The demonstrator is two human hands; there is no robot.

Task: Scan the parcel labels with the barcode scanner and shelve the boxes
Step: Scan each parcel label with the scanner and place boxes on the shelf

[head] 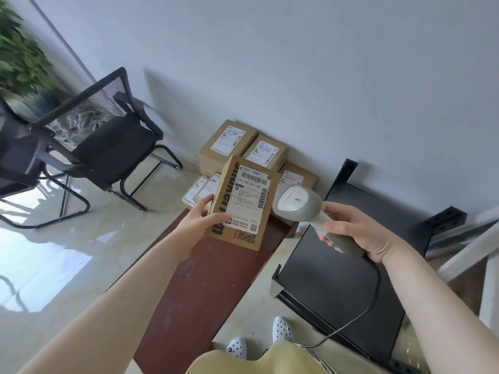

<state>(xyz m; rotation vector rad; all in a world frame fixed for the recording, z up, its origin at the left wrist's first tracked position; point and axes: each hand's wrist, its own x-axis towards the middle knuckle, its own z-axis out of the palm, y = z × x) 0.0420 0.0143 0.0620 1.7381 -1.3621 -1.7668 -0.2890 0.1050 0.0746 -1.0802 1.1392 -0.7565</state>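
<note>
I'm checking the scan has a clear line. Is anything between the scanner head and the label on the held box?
Nothing: in the head view the scanner head sits just right of the label on the held box, only a narrow bare gap between.

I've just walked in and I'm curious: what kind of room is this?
Probably a small office used as a parcel room. Labelled cardboard boxes are piled against the wall, a mesh office chair stands on the glossy floor, and a black shelf waits beside them.
</note>
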